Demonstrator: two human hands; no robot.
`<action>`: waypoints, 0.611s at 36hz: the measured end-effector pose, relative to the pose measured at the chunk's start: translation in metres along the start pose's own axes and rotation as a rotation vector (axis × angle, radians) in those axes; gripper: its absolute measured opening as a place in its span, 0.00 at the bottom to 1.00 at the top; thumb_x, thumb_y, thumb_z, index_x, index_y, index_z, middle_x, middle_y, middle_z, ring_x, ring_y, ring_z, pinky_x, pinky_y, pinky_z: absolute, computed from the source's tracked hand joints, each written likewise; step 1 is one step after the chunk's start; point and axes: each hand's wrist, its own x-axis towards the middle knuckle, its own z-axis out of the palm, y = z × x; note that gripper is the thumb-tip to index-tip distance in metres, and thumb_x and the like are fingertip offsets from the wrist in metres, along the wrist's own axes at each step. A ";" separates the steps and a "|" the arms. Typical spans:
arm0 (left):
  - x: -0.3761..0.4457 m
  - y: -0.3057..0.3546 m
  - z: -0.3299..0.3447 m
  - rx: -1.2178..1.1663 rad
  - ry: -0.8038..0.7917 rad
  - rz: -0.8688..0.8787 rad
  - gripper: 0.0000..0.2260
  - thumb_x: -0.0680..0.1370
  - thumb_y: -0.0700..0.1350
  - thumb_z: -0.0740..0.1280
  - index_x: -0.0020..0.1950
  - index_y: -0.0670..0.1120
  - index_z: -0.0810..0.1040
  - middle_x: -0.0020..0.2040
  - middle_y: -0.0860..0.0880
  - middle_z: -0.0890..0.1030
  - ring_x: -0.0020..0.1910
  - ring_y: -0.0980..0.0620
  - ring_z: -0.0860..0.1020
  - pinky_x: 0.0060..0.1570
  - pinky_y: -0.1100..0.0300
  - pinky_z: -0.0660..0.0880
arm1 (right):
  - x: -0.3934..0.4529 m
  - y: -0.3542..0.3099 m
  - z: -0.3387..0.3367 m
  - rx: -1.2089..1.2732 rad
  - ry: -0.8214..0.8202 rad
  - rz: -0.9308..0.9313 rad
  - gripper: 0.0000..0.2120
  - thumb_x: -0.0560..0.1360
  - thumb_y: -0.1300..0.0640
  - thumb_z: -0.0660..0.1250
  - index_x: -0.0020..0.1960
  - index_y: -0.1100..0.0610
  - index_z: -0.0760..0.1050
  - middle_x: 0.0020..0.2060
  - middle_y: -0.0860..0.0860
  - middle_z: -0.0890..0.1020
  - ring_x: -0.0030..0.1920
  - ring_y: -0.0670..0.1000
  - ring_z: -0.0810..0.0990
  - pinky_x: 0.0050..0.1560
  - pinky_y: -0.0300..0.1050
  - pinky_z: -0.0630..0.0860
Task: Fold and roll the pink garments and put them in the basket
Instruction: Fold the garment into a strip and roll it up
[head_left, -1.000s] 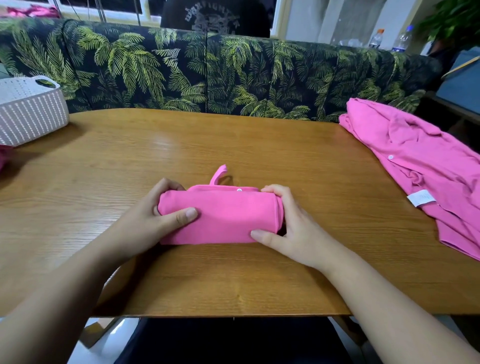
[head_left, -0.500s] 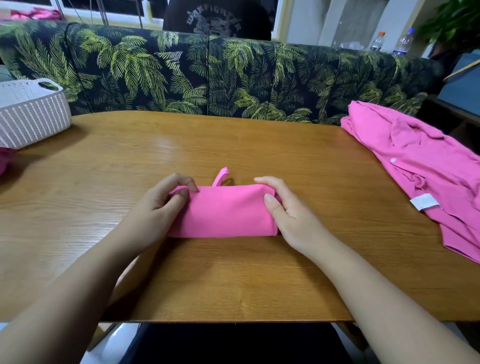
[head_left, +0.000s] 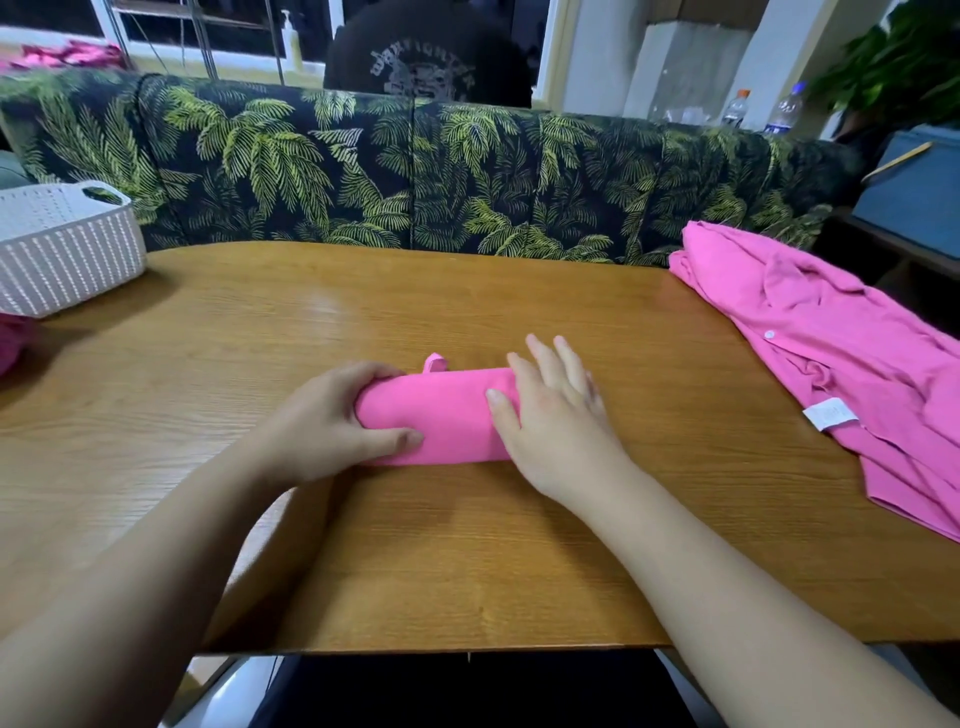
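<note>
A rolled pink garment (head_left: 447, 415) lies in the middle of the wooden table (head_left: 467, 561), a small pink loop sticking up at its far edge. My left hand (head_left: 332, 421) grips the roll's left end, fingers curled over the top and thumb along the front. My right hand (head_left: 556, 410) rests flat on the roll's right end with fingers straight and spread. A white woven basket (head_left: 62, 249) stands at the table's far left corner. An unfolded pink buttoned garment (head_left: 841, 353) with a white label sprawls over the table's right side.
A palm-print sofa back (head_left: 415, 176) runs behind the table. A person in a dark printed shirt (head_left: 426, 67) sits beyond it. A bit of pink cloth (head_left: 13, 340) shows at the left edge below the basket. Bottles (head_left: 758, 109) stand far right.
The roll has tightened and shifted slightly away from me. My right hand has opened from gripping the roll's end to lying flat on it; my left hand keeps its hold.
</note>
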 end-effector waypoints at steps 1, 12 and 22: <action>0.000 0.005 0.003 -0.022 0.000 -0.022 0.31 0.58 0.68 0.70 0.57 0.57 0.76 0.49 0.54 0.80 0.47 0.55 0.79 0.51 0.50 0.78 | -0.001 -0.003 -0.002 -0.025 -0.002 -0.088 0.25 0.82 0.49 0.50 0.78 0.51 0.53 0.78 0.47 0.49 0.77 0.48 0.40 0.75 0.53 0.40; 0.017 -0.006 0.010 -0.034 0.058 -0.040 0.14 0.79 0.61 0.59 0.51 0.56 0.81 0.52 0.49 0.82 0.52 0.49 0.79 0.58 0.45 0.74 | -0.023 0.016 -0.001 -0.116 -0.112 -0.385 0.42 0.71 0.48 0.70 0.77 0.47 0.50 0.77 0.42 0.53 0.77 0.45 0.45 0.75 0.44 0.37; 0.055 -0.022 0.012 0.439 -0.120 0.156 0.14 0.73 0.40 0.70 0.35 0.56 0.73 0.60 0.48 0.74 0.61 0.46 0.71 0.62 0.50 0.67 | -0.003 0.008 -0.001 -0.112 -0.098 -0.337 0.42 0.68 0.44 0.75 0.74 0.45 0.57 0.73 0.41 0.61 0.76 0.46 0.52 0.74 0.50 0.39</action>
